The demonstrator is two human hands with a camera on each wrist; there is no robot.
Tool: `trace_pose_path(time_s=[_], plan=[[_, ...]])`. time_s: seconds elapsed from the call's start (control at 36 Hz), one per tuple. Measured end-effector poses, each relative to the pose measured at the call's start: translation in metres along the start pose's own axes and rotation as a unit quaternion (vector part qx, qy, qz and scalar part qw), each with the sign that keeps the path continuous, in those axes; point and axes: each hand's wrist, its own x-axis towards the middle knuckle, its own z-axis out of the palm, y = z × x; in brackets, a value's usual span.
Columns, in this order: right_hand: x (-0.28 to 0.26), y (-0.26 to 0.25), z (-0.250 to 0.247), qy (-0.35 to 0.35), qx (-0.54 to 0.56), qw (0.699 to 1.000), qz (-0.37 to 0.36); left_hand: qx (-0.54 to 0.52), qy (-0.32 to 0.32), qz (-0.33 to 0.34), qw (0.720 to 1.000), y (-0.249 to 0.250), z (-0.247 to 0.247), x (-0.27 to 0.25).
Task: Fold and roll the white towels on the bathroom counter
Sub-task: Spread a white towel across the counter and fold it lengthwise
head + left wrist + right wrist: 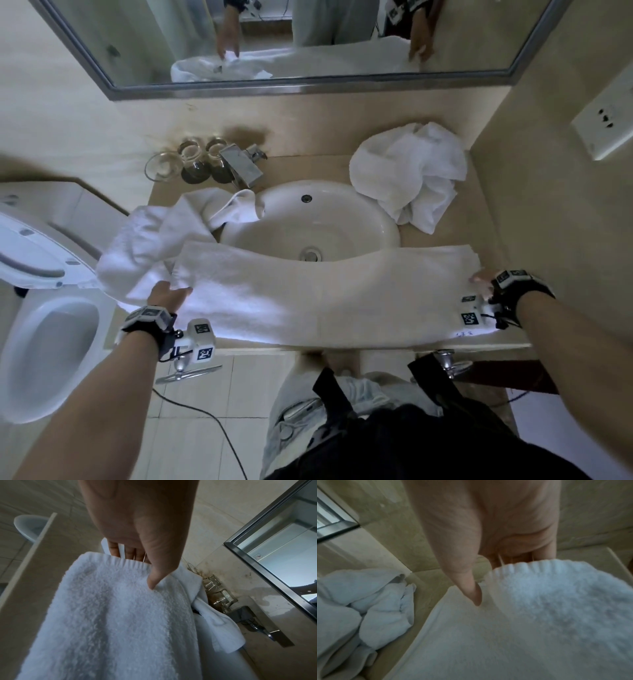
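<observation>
Both hands hold the ends of a white towel stretched over the front of the sink

The folded towel [318,298] lies along the counter [496,236] edge, covering the near rim of the sink [329,219]. The left hand [169,296] pinches its end left of the sink, thumb on top, fingers beneath; the right hand [481,279] clamps the end right of the sink the same way. A crumpled towel [407,171] sits behind and right of the sink, a loose towel [154,240] drapes left of it, touching the faucet [241,166], with glasses [188,161] just left of that
</observation>
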Motion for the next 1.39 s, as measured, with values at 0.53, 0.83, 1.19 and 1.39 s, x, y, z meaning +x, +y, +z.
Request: trace_pose_path(time_s=[0.53,0.83,1.19,1.39], plan=[[0.045,-0.022,-0.004,0.087,-0.144,0.986,-0.013,-0.070,0.027,0.029,0.997,0.027,-0.003,0.030],[0.038,-0.059,-0.009,0.143,-0.016,0.987,-0.072,-0.082,0.023,0.033,0.996,0.028,-0.011,0.036],[0.044,-0.051,0.010,0.142,-0.035,0.988,-0.039,-0.268,0.028,-0.002,0.963,0.017,-0.001,0.033],[0.041,-0.039,0.013,0.090,-0.029,0.995,-0.019,-0.262,-0.027,-0.019,0.965,0.019,-0.004,0.048]])
